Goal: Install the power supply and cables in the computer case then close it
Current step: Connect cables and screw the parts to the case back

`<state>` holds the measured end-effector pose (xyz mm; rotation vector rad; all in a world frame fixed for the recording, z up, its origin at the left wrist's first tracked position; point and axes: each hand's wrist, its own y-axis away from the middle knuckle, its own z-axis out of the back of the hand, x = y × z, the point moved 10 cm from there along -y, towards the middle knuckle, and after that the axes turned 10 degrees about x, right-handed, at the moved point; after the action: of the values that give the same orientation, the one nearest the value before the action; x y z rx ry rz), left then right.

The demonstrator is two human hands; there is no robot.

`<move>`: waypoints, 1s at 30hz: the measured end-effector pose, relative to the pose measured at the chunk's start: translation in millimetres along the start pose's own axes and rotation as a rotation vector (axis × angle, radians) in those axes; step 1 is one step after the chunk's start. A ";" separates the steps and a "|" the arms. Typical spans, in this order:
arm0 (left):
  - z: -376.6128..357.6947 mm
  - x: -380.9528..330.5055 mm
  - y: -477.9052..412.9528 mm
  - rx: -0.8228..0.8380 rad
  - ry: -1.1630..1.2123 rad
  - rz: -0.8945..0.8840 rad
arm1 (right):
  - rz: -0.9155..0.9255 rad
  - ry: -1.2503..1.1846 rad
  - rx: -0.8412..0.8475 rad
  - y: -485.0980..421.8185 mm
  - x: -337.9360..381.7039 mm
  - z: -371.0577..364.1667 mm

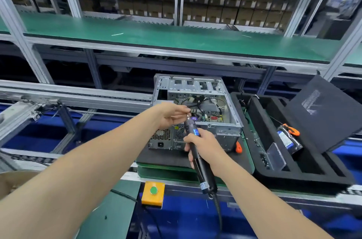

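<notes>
Forearms reach in from the near edge. Right hand (203, 148) is clenched round a black corded electric screwdriver (205, 176). Left hand (170, 115) pinches at its bit tip; whether a screw is there is too small to tell. Open silver metal computer case (195, 85) lies on its side on a black mat (156, 156), with the grey vented power supply (161, 136) at its near corner and black cables (197, 104) loose over the board. Likely risks: a screw drops off the bit into the case, a slipping bit nicks the fingers, or loose cables get pinched at closing.
</notes>
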<state>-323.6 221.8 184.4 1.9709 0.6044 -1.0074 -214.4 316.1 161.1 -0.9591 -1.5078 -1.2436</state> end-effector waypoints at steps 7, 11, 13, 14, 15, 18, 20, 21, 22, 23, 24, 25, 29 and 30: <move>13.6 25.4 -0.7 -0.007 -0.028 0.039 | -0.079 -0.130 -0.026 3.8 -27.1 -19.3; 17.0 37.6 -4.2 -0.001 -0.083 0.114 | -0.122 -0.235 -0.029 5.3 -41.2 -25.8; 18.6 42.6 -4.0 0.000 -0.139 0.164 | -0.129 -0.303 -0.009 5.8 -43.6 -28.9; 20.3 44.3 -3.4 -0.008 -0.188 0.186 | -0.132 -0.333 -0.001 6.6 -44.3 -30.0; 22.8 44.6 -3.8 -0.023 -0.237 0.195 | -0.136 -0.359 0.011 7.6 -45.1 -31.7; 29.0 39.0 -4.0 -0.068 -0.353 0.166 | -0.196 -0.402 0.060 13.3 -55.0 -39.6; 29.4 30.2 -0.1 -0.060 -0.517 0.157 | -0.234 -0.379 0.056 18.0 -64.5 -40.7; 29.7 23.0 1.6 -0.058 -0.606 0.138 | -0.241 -0.363 0.045 19.9 -68.8 -40.2; 31.7 12.0 1.9 -0.080 -0.691 0.081 | -0.243 -0.351 0.035 21.4 -72.4 -39.5; 35.0 -4.4 1.9 -0.139 -0.788 -0.021 | -0.243 -0.347 0.029 22.6 -75.5 -39.5; 38.4 -23.8 2.9 -0.230 -0.928 -0.158 | -0.243 -0.349 0.028 23.7 -78.1 -40.1; 37.1 -40.9 6.4 -0.327 -1.109 -0.288 | -0.245 -0.351 0.031 24.7 -80.7 -41.5; 31.8 -33.2 -9.7 -0.357 -1.583 -0.351 | -0.228 -0.318 0.053 25.4 -83.7 -48.7; 37.6 -25.2 -16.5 -0.325 -1.597 -0.301 | -0.219 -0.308 0.057 24.4 -82.9 -50.5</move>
<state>-365.6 198.2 184.9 0.3700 0.0798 -2.0417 -160.5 270.2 90.5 -1.0019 -1.9218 -1.2374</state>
